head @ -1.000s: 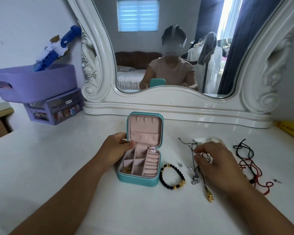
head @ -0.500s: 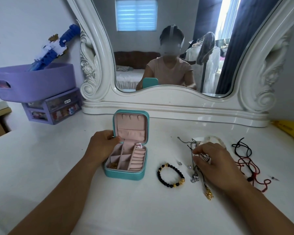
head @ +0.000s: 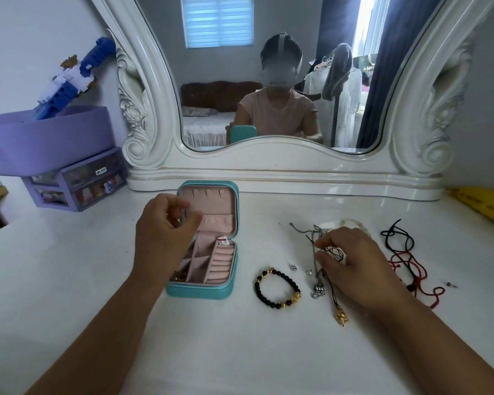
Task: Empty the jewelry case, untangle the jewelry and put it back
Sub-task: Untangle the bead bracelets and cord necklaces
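The left hand (head: 166, 238) hovers over the open jewelry case (head: 208, 252), fingers loosely curled, holding nothing. The right hand (head: 351, 266) pinches the tangled cords (head: 332, 252) on the surface (head: 211, 337). Pulling could tighten the knots or sweep away the small studs (head: 293, 267).

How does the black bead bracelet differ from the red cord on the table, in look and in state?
The black bead bracelet is made of round black and gold beads; the red cord is thin string. The bracelet lies as a neat closed ring, alone; the red cord lies in loose, irregular loops and overlaps a black cord. The bracelet lies left of the right hand, the cord to its right. Both lie on the table, outside the case.
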{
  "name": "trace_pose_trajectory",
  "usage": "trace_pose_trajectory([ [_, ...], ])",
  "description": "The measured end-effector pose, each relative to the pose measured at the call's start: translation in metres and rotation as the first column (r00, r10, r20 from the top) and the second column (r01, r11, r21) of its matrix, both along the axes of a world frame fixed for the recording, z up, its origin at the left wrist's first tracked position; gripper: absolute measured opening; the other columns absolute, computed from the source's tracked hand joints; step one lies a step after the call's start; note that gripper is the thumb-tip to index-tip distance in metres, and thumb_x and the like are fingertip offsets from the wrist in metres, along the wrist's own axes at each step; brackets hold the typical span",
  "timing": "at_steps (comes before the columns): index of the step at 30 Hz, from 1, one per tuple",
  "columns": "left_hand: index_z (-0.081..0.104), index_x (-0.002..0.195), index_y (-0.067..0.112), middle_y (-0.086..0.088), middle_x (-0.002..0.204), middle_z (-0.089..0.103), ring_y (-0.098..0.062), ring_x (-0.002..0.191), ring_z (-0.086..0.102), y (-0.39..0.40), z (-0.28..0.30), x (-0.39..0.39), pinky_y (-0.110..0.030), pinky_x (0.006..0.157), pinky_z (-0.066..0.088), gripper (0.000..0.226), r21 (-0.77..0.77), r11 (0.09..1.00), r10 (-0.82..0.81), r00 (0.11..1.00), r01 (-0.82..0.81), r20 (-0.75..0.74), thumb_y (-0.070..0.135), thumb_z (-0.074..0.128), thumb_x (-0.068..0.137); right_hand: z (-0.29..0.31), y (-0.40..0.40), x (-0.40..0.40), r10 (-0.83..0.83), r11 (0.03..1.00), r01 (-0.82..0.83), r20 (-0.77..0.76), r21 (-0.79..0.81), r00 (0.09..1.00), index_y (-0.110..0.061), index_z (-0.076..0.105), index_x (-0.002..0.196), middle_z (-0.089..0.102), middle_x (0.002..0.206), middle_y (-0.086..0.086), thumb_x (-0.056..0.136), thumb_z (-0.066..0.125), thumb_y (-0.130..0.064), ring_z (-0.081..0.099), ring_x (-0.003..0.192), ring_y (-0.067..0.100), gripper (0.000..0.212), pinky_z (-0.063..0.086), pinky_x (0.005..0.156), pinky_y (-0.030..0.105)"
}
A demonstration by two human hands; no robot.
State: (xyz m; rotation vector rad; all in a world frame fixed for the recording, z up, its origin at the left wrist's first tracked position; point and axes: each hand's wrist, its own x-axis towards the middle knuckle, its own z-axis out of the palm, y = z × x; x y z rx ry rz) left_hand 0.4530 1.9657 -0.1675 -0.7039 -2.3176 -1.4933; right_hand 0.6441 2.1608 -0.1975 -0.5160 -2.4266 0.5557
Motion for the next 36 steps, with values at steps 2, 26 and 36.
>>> trace_pose_trajectory([
  [2, 0.057, 0.089, 0.021, 0.004, 0.080, 0.057, -0.011, 0.067, 0.053, 0.005, 0.005, 0.013, -0.013, 0.056, 0.040, 0.016, -0.001, 0.997, -0.073, 0.997, 0.073, -0.035, 0.024, 0.069, 0.080, 0.001, -0.001, 0.002, -0.021, 0.999, 0.019, -0.041, -0.037, 0.999, -0.018, 0.066, 0.095, 0.058, 0.091, -0.015, 0.086, 0.061, -0.015, 0.048, 0.099, 0.008, 0.012, 0.032, 0.078, 0.004],
  [26, 0.064, 0.081, 0.026, 0.017, 0.078, 0.050, 0.012, 0.073, 0.050, 0.044, -0.015, 0.057, -0.005, 0.061, 0.031, 0.021, -0.699, 0.438, -0.730, 0.678, 0.566, 0.091, 0.008, 0.055, 0.075, 0.013, 0.014, 0.017, -0.146, 0.970, 0.102, -0.192, -0.222, 0.971, -0.019, 0.066, 0.092, 0.061, 0.091, -0.010, 0.086, 0.061, -0.015, 0.049, 0.086, -0.007, 0.009, 0.032, 0.067, -0.003],
  [36, 0.065, 0.096, 0.031, 0.017, 0.083, 0.049, 0.013, 0.071, 0.047, 0.079, -0.009, 0.087, -0.007, 0.062, 0.033, 0.017, -0.629, 0.451, -0.775, 0.628, 0.633, 0.076, 0.030, 0.067, 0.078, 0.014, 0.013, 0.020, -0.166, 0.955, 0.097, -0.235, -0.280, 0.958, -0.020, 0.066, 0.088, 0.063, 0.088, -0.012, 0.085, 0.061, -0.014, 0.054, 0.086, -0.001, 0.008, 0.036, 0.066, 0.002],
])
